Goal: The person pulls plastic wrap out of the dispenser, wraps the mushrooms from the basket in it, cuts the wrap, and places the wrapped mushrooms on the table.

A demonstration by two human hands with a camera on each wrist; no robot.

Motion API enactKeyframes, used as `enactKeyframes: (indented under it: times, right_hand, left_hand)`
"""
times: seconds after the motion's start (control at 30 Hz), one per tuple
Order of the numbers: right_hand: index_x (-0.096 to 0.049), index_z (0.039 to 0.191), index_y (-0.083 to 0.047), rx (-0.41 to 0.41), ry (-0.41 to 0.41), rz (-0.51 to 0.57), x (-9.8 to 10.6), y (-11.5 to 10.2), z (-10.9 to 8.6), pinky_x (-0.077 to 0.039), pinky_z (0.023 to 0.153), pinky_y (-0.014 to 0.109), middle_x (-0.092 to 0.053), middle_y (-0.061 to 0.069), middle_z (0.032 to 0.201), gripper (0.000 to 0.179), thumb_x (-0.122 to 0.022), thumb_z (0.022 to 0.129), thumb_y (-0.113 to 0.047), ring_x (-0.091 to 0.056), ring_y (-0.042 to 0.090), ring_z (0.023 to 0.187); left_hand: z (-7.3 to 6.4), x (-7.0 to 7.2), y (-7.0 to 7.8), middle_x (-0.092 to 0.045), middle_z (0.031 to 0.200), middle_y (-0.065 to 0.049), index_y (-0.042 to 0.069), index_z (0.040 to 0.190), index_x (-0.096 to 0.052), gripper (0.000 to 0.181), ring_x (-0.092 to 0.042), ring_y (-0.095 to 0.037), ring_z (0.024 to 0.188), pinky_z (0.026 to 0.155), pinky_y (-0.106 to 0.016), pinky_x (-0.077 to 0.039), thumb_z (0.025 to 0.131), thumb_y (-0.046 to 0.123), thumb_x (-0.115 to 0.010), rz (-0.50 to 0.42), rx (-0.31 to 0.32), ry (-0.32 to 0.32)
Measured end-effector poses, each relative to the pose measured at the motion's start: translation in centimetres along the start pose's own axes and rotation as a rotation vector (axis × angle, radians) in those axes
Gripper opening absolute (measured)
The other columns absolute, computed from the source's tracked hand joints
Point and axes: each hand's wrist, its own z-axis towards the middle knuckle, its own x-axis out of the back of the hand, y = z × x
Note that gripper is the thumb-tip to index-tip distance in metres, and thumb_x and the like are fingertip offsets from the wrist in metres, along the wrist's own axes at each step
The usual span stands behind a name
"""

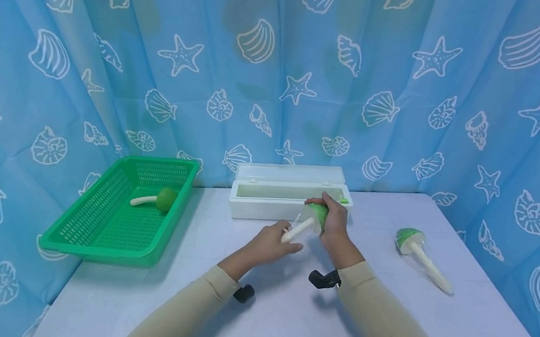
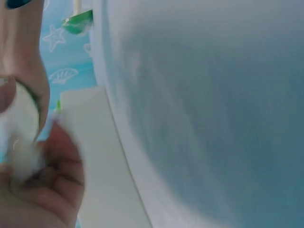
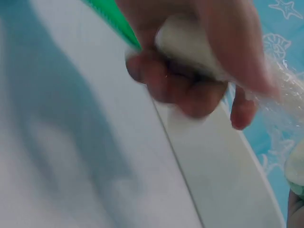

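Both hands hold a mushroom-shaped object with a green domed head and a white handle point(image 1: 300, 230), tilted above the table in front of the white box. Clear plastic film point(image 3: 287, 90) lies around it, crinkled in the right wrist view. My left hand point(image 1: 269, 243) grips the handle's lower end; its fingers curl round it in the right wrist view. At the head, my right hand point(image 1: 336, 221) wraps its fingers over the green dome. The long white box point(image 1: 266, 210) stands just behind the hands with its lid raised.
A green plastic basket point(image 1: 157, 247) at the left holds a similar green-headed object point(image 1: 166, 200). Another, wrapped in clear film point(image 1: 429, 265), lies on the table at the right. A small green piece point(image 1: 343, 200) sits at the box's right end. A blue shell-patterned curtain point(image 1: 278, 82) hangs behind.
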Motion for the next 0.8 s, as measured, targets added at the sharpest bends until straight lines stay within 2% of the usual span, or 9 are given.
enactKeyframes:
  times: [0.13, 0.23, 0.33, 0.4, 0.43, 0.5, 0.57, 0.7, 0.8]
  right_hand:
    - [-0.076, 0.082, -0.008, 0.027, 0.0, -0.071, 1.1, -1.1, 0.3, -0.054, 0.075, 0.03, -0.07, 0.005, 0.09, 0.044, -0.047, 0.103, -0.034, -0.062, 0.023, 0.093]
    - [-0.069, 0.107, 0.001, 0.02, -0.074, 0.004, 1.6, -1.8, 0.3, -0.052, 0.084, 0.03, -0.065, 0.009, 0.11, 0.045, -0.043, 0.104, -0.036, -0.058, 0.023, 0.105]
    - [-0.042, 0.14, -0.001, -0.016, -0.159, 0.182, 2.2, -2.1, -0.1, -0.043, 0.1, 0.032, -0.047, 0.012, 0.139, 0.056, -0.04, 0.104, -0.044, -0.045, 0.024, 0.126]
    - [-0.023, 0.152, -0.011, -0.084, -0.194, 0.292, 2.6, -1.9, -0.6, -0.032, 0.109, 0.036, -0.031, 0.011, 0.151, 0.067, -0.041, 0.101, -0.051, -0.033, 0.025, 0.137]
    - [-0.017, 0.154, -0.013, -0.114, -0.21, 0.293, 2.8, -1.6, -0.9, -0.029, 0.111, 0.039, -0.024, 0.011, 0.155, 0.071, -0.04, 0.101, -0.053, -0.029, 0.026, 0.14]
    - [-0.014, 0.156, -0.012, -0.176, -0.245, 0.182, 3.0, -0.7, -1.5, -0.028, 0.111, 0.043, -0.02, 0.013, 0.158, 0.073, -0.044, 0.101, -0.05, -0.026, 0.029, 0.142]
    - [-0.025, 0.153, -0.006, -0.204, -0.261, -0.023, 2.9, 0.3, -2.3, -0.033, 0.108, 0.044, -0.029, 0.017, 0.154, 0.069, -0.053, 0.1, -0.041, -0.031, 0.032, 0.14]
    - [-0.053, 0.133, 0.004, -0.119, -0.207, -0.409, 2.6, 1.4, -3.4, -0.046, 0.097, 0.038, -0.054, 0.018, 0.134, 0.053, -0.069, 0.092, -0.026, -0.052, 0.031, 0.125]
    - [-0.061, 0.122, 0.006, -0.051, -0.159, -0.492, 3.2, 1.1, -3.8, -0.05, 0.092, 0.037, -0.061, 0.018, 0.123, 0.046, -0.073, 0.089, -0.025, -0.059, 0.028, 0.114]
  left_hand:
    - [-0.1, 0.8, -0.3, -0.068, 0.105, -0.004, 0.01, 0.128, -0.058, 0.047, -0.062, -0.013, 0.086, 0.069, -0.033, -0.051, 0.091, 0.035, -0.069, -0.007, 0.002, -0.044]
    - [0.0, 1.0, -0.6, -0.068, 0.097, 0.003, 0.01, 0.115, -0.067, 0.028, -0.062, -0.01, 0.084, 0.071, -0.031, -0.051, 0.092, 0.027, -0.068, -0.047, -0.017, -0.043]
    - [0.1, 1.0, -0.6, -0.069, 0.092, 0.004, 0.008, 0.111, -0.068, 0.021, -0.064, -0.01, 0.082, 0.072, -0.031, -0.053, 0.093, 0.018, -0.068, -0.184, -0.028, -0.046]
    - [0.2, 0.9, -0.5, -0.07, 0.092, 0.002, 0.005, 0.112, -0.067, 0.021, -0.066, -0.011, 0.083, 0.074, -0.031, -0.054, 0.093, 0.013, -0.067, -0.277, -0.03, -0.031]
    - [0.2, 0.8, -0.5, -0.07, 0.092, 0.0, 0.004, 0.112, -0.066, 0.021, -0.067, -0.012, 0.083, 0.075, -0.031, -0.054, 0.092, 0.01, -0.068, -0.313, -0.033, -0.015]
    - [0.3, 0.5, -0.4, -0.071, 0.092, -0.001, 0.003, 0.112, -0.066, 0.021, -0.068, -0.012, 0.082, 0.073, -0.03, -0.055, 0.091, 0.01, -0.069, -0.337, -0.03, 0.038]
    - [0.4, 0.0, -0.3, -0.072, 0.091, -0.001, 0.004, 0.108, -0.066, 0.022, -0.068, -0.011, 0.081, 0.07, -0.029, -0.055, 0.09, 0.014, -0.072, -0.331, -0.022, 0.102]
    - [0.5, -0.9, 0.3, -0.071, 0.09, 0.001, 0.009, 0.1, -0.063, 0.026, -0.068, -0.01, 0.082, 0.067, -0.028, -0.054, 0.085, 0.025, -0.077, -0.236, -0.021, 0.187]
    - [0.3, -1.4, 0.9, -0.07, 0.092, 0.003, 0.014, 0.097, -0.062, 0.029, -0.067, -0.01, 0.085, 0.066, -0.027, -0.053, 0.083, 0.033, -0.078, -0.164, -0.052, 0.166]
